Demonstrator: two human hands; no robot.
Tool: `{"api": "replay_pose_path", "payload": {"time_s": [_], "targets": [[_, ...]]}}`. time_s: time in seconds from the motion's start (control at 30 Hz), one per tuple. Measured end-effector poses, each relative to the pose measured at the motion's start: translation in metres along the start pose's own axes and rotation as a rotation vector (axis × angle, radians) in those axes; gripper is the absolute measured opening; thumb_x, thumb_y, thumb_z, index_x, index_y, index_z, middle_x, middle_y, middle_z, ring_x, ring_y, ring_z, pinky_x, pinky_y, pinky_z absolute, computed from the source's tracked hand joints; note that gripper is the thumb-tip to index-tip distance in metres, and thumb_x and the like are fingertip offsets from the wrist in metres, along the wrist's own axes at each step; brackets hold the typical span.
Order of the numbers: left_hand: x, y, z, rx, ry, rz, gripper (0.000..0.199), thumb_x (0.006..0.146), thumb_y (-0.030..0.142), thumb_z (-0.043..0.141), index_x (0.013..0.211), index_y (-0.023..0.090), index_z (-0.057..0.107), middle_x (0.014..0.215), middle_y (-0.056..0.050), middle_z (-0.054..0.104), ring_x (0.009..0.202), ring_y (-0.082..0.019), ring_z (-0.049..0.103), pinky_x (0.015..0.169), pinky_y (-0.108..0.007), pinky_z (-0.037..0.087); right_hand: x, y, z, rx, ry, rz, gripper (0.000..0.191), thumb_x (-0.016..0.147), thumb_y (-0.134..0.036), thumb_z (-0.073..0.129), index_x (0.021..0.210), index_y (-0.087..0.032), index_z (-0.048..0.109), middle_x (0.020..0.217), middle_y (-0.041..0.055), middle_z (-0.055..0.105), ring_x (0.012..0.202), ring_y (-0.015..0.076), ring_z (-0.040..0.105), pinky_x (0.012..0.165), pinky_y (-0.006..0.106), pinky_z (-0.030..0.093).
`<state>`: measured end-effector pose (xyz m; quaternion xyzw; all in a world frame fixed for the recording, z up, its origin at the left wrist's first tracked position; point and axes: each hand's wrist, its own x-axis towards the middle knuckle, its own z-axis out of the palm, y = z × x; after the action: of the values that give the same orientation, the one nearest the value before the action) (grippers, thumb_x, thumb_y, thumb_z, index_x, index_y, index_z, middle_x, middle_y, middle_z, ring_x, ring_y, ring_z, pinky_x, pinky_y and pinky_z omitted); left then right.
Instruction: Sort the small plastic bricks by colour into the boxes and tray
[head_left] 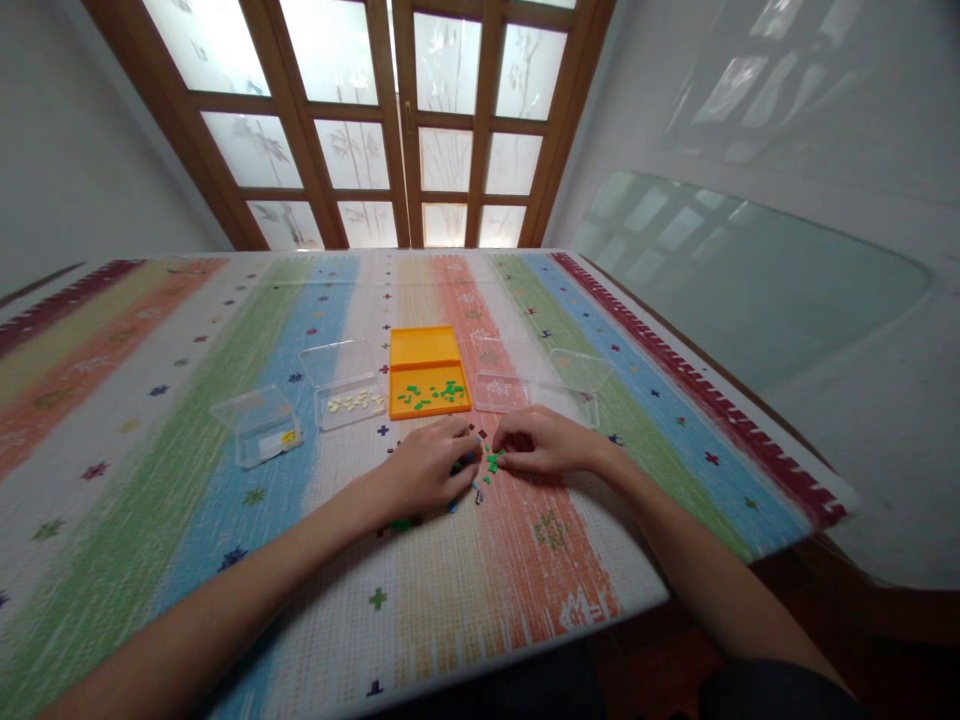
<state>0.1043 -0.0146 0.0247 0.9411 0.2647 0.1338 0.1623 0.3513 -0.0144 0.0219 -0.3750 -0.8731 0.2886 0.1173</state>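
Seen from above, two bare hands work close together over small bright pieces on a table spread with a striped tablecloth. The left hand curls palm-down over a cluster that includes blue pieces; its fingers cover most of them, and whether it grips one I cannot tell. The right hand has thumb and fingertips drawn together at a few loose green pieces; a pinched piece is possible, but at this size I cannot be sure.

Just beyond the hands lies an open orange box with more green pieces in its near half. To its left stand an open clear box of cream pieces and another holding yellow pieces. Two further clear boxes stand to the right.

Pieces this tiny seem best handled with light fingertips, one at a time, keeping the left palm raised so neighbours are not swept aside and the right fingertips are not crowded.
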Motion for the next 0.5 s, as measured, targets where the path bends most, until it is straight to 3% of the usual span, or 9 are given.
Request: {"api": "replay_pose_path", "payload": {"time_s": [0.5], "targets": [[0.0010,-0.0038,0.0037,0.007,-0.022,0.005,0.019,0.096,0.017,0.056,0.092,0.017,0.075,0.090,-0.008,0.066,0.086,-0.021,0.062,0.076,-0.031,0.050,-0.0043,0.0052,-0.0052,0.036,-0.035,-0.019,0.016,0.090,-0.018,0.066,0.103,-0.015,0.075,0.087,0.0041,0.071,0.073,0.0130,0.060,0.070,0.025,0.048]]}}
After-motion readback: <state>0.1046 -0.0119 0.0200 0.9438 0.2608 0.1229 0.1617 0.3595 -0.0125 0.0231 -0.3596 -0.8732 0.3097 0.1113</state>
